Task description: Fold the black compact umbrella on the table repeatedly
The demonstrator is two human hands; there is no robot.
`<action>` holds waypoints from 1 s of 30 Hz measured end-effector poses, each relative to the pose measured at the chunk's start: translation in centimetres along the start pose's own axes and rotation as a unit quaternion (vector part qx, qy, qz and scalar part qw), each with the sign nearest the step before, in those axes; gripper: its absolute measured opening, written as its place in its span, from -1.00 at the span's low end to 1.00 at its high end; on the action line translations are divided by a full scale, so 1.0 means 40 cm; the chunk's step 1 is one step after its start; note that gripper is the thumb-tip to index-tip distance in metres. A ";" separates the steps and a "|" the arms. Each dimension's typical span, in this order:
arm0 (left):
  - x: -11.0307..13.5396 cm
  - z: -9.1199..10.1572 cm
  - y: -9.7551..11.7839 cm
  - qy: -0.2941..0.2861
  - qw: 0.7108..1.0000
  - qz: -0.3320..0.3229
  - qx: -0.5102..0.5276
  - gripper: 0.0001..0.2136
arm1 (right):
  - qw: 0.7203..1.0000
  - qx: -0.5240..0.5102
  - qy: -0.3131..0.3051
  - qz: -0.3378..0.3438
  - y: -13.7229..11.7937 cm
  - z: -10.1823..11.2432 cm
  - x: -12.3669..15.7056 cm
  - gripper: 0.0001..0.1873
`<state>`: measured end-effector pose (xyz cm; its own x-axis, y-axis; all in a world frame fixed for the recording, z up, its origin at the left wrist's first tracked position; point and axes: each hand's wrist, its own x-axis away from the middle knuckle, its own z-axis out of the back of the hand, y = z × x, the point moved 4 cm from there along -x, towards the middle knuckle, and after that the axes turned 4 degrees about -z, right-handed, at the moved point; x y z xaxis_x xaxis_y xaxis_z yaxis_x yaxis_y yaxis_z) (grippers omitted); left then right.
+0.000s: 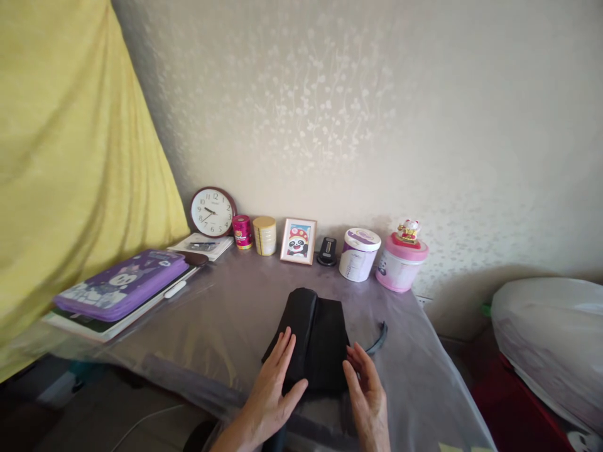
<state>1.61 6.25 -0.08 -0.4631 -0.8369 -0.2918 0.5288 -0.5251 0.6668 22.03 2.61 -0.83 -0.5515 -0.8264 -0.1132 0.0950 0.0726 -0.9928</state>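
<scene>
A folded black fabric item lies on the table in front of me, with a thick rolled part along its left side and a flatter part on the right. My left hand rests flat on the rolled part, fingers stretched out and thumb apart. At the right edge, my right hand has its fingers bent, with thumb and fingertips pinching the fabric's border. A dark strap curves out on the table just beyond the right hand. What kind of fabric article this is cannot be made out.
Along the wall stand a round clock, a pink can, a yellow-lidded can, a picture frame, a small black device, a white tub and a pink tub bearing a figurine. A purple case lies left.
</scene>
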 end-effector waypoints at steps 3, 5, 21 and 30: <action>0.001 0.005 0.006 -0.005 1.000 0.004 0.001 -0.28 | 1.000 0.021 0.003 -0.016 0.004 -0.007 0.004 -0.40; 0.001 0.004 0.007 -0.007 1.000 0.008 0.005 -0.23 | 0.999 0.033 0.012 -0.023 0.004 -0.008 0.006 -0.38; 0.000 -0.007 0.000 0.024 0.999 -0.005 0.041 -0.13 | 0.990 0.081 -0.047 -0.109 -0.050 -0.061 0.046 -0.58; 0.000 -0.012 -0.005 0.036 0.999 -0.019 0.032 -0.12 | 0.991 0.129 0.015 -0.025 -0.040 -0.118 0.040 -0.62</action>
<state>1.85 6.30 -0.56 -0.4294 -0.8261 -0.3649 0.4636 -0.5484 0.6960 17.10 3.80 0.41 -0.5849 -0.8082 -0.0692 0.2741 -0.1166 -0.9546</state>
